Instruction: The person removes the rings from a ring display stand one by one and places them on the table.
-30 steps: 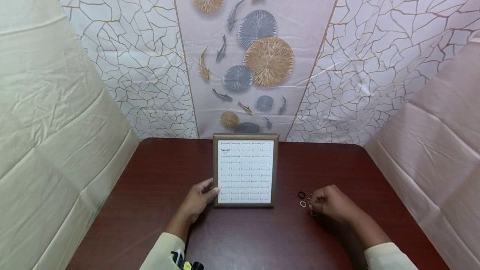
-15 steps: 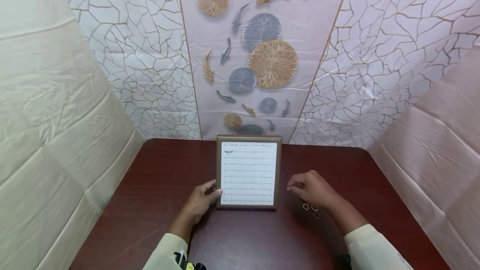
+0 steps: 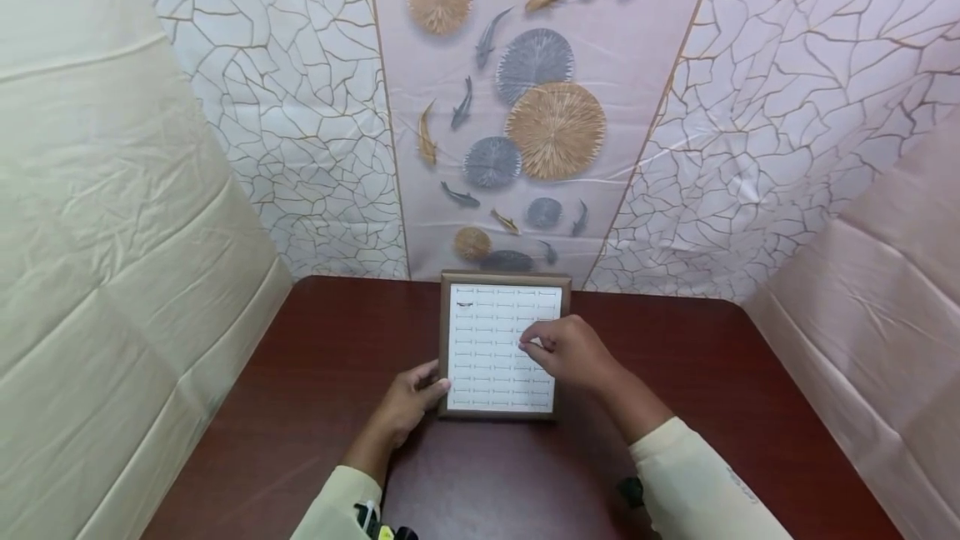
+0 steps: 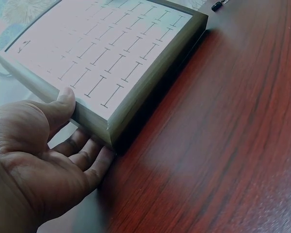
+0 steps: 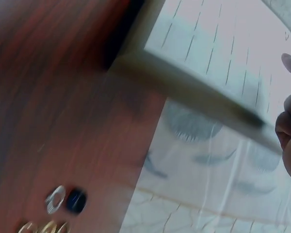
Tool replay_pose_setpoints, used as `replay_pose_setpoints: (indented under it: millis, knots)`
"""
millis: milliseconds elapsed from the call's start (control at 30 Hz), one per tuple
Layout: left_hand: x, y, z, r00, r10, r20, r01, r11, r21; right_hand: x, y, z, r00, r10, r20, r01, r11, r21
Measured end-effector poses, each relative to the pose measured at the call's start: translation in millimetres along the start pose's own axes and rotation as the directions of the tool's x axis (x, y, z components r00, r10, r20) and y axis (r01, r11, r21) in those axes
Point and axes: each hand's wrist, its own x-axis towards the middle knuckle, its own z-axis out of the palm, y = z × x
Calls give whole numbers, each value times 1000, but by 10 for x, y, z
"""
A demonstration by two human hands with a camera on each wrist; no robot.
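A ring display board point(image 3: 480, 394) with a wooden frame and a white slotted panel stands tilted on the table. One small ring point(image 3: 465, 304) sits in a slot near its upper left. My left hand point(image 3: 408, 402) grips the lower left edge, thumb point(image 4: 65, 99) on the front and fingers at the side and underneath. My right hand point(image 3: 573, 352) is in front of the panel's right half, thumb and forefinger pinched on what looks like a small ring, mostly hidden by the fingertips. On the table lie a silver ring point(image 5: 55, 199), a black ring point(image 5: 76, 200) and several gold rings point(image 5: 49, 227).
The loose rings lie to the right of the board, hidden behind my right arm in the head view. A dark red wood table point(image 3: 337, 340) spreads around. Patterned cloth point(image 3: 330, 148) hangs behind it, with plain cloth at both sides.
My right hand has left the loose rings and moved left and up to the front of the board, fingers still pinched. The left hand keeps its grip on the frame.
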Motion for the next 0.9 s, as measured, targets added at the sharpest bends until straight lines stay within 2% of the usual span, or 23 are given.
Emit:
replay_pose_setpoints:
  millis: [167,467,667,900]
  knots:
    - [-5,7,9,1000,1,-4,-1,1000,-4,183,-145,93,997,-67,-43,65,996,-56]
    - [-8,8,21,1000,18,-16,-19,999,-28,451,-335,216,997,-27,-68,16,988,-154]
    - [-8,8,28,1000,16,-18,-16,999,-28,591,-433,287,994,-56,-95,36,979,-201]
    - [-26,16,20,1000,19,-23,-20,999,-35,686,-530,367,995,-52,-81,28,960,-277]
